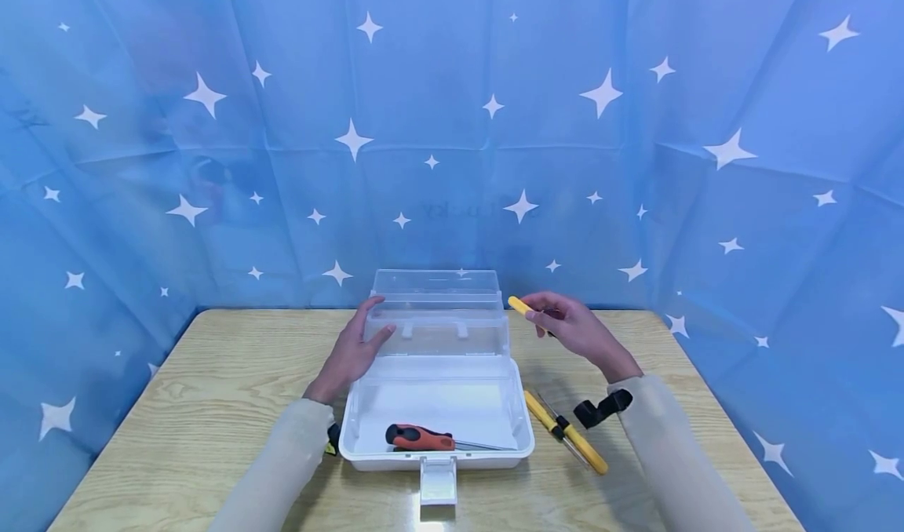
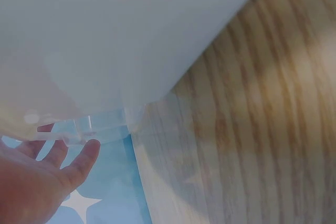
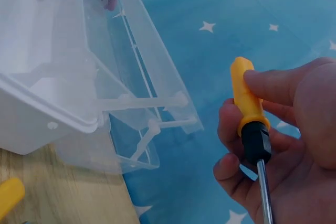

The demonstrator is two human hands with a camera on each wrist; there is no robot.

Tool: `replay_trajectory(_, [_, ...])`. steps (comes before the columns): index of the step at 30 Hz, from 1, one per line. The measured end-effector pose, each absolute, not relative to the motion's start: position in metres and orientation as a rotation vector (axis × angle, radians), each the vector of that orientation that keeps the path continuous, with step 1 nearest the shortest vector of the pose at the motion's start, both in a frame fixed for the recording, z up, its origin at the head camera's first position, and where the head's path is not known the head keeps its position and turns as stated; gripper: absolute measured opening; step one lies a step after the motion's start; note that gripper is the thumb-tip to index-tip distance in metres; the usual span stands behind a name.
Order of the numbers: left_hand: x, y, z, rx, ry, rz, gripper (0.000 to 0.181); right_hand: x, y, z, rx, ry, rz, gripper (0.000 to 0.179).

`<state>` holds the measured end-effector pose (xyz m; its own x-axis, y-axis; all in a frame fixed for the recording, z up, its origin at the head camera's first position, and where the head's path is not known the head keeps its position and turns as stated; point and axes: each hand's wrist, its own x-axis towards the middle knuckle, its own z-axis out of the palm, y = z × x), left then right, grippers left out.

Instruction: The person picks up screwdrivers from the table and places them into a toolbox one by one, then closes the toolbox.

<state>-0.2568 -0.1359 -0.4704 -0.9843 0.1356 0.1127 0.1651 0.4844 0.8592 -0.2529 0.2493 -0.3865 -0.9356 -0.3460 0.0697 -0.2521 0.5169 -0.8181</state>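
A white toolbox (image 1: 519, 406) stands with its clear lid and trays (image 1: 438, 336) folded up at the back. My left hand (image 1: 355, 345) grips the left edge of these clear parts, thumb in front and fingers behind. A screwdriver with a yellow handle (image 3: 244, 90), a black collar and a metal shaft is pinched between the thumb and fingers of my right hand (image 1: 568, 329), raised right of the lid. Inside the box, near its front wall, lies a red and black screwdriver (image 1: 424, 438).
Two yellow-handled screwdrivers (image 1: 582, 447) lie side by side on the wooden table (image 1: 233, 391), right of the box. The front latch (image 1: 438, 481) hangs down. A small yellow and black thing (image 1: 330, 442) shows partly by the box's left side. A blue star-patterned curtain (image 1: 438, 85) surrounds the table.
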Motion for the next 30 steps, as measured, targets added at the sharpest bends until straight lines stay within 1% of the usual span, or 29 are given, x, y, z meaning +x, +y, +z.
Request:
replay_trajectory(7, [-0.257, -0.136, -0.469, -0.282, -2.662, -1.586, 0.061, -0.259, 0.243, -0.379, -0.507, 2.666, -1.363, 0.032])
replay_trajectory(17, [-0.260, -0.135, -0.471, -0.272, -2.672, -1.577, 0.062, -0.271, 0.228, -0.372, -0.593, 2.648, -1.351, 0.027])
replay_trajectory(30, [-0.259, -0.136, -0.472, -0.238, -2.684, -1.568, 0.062, -0.285, 0.202, -0.363, -0.635, 2.619, -1.341, 0.027])
